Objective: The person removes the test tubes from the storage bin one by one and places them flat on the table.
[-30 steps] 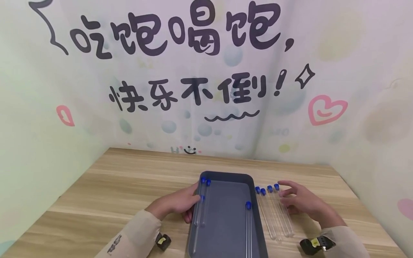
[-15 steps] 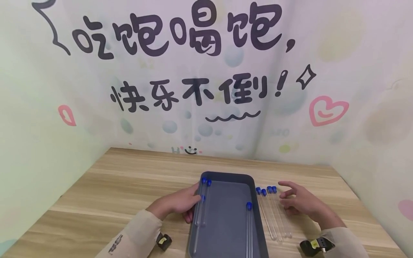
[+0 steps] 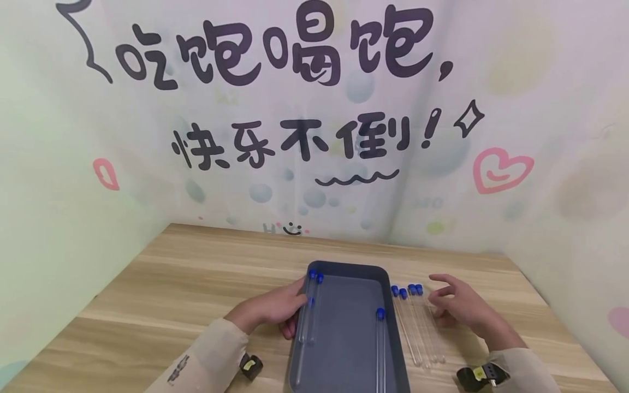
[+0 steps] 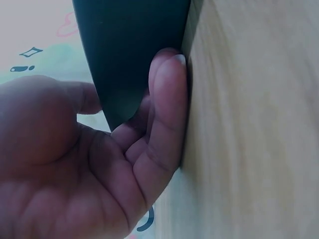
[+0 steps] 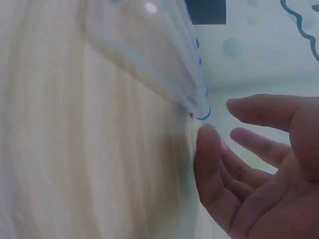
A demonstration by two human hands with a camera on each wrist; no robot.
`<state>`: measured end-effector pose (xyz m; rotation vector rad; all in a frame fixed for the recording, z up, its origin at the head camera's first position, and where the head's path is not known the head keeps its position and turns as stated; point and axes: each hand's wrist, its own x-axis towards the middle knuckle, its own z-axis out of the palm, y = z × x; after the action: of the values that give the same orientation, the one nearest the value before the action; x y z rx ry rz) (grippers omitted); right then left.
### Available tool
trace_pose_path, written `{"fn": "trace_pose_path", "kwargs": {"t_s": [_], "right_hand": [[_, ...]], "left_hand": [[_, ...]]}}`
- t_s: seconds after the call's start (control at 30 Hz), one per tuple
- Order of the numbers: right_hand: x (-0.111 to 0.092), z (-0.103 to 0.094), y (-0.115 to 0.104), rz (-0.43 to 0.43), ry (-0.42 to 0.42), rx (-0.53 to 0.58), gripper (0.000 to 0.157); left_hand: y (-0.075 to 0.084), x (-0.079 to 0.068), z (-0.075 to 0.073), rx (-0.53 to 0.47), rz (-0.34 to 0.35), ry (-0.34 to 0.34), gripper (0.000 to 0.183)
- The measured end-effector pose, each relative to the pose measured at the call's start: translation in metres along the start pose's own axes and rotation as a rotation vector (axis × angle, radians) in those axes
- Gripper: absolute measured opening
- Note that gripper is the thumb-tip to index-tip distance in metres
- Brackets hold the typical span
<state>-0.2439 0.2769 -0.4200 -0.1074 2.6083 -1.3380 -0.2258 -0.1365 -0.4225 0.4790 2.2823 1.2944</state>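
My left hand (image 3: 277, 307) grips the left wall of a dark grey tray (image 3: 344, 267), with the thumb over the rim and the fingers curled against the outer side, as the left wrist view shows too. Three clear test tubes with blue caps (image 3: 320, 278) lie along the tray's left inside wall. One more capped tube (image 3: 380, 349) lies by the right wall. Just right of the tray, several blue-capped test tubes (image 3: 415, 335) lie side by side on the table. My right hand (image 3: 457, 305) is beside them, fingers apart and holding nothing; in the right wrist view a tube (image 5: 164, 59) lies past the fingertips.
The wooden table (image 3: 157, 295) runs back to a printed wall cloth (image 3: 295, 202) with large lettering. Pale walls close it in at left and right. A black wrist strap with a small device (image 3: 474, 377) sits on the right wrist.
The rightmost tube on the table has shifted left, close against its neighbour. My right hand has drawn slightly right, off the tubes. The left hand keeps its hold on the tray.
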Motion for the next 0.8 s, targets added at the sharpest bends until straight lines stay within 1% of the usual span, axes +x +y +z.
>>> {"fn": "trace_pose_path", "kwargs": {"t_s": [0.13, 0.27, 0.5, 0.63, 0.8], "right_hand": [[0.0, -0.002, -0.001, -0.028, 0.048, -0.044, 0.062], [-0.001, -0.002, -0.005, -0.052, 0.065, -0.028, 0.059], [-0.007, 0.003, -0.021, -0.094, 0.02, 0.072, 0.062], [-0.01, 0.007, -0.033, -0.11, -0.003, 0.123, 0.064], [-0.016, 0.014, -0.049, -0.142, -0.044, 0.209, 0.063]], "left_hand": [[0.0, 0.0, 0.0, -0.018, -0.018, 0.002, 0.056], [0.001, 0.0, -0.001, -0.019, -0.007, -0.001, 0.054], [0.001, 0.0, 0.0, -0.022, 0.0, -0.007, 0.054], [0.0, 0.001, -0.001, -0.018, 0.002, -0.007, 0.053], [0.0, 0.001, -0.001, -0.017, 0.007, -0.015, 0.052]]}}
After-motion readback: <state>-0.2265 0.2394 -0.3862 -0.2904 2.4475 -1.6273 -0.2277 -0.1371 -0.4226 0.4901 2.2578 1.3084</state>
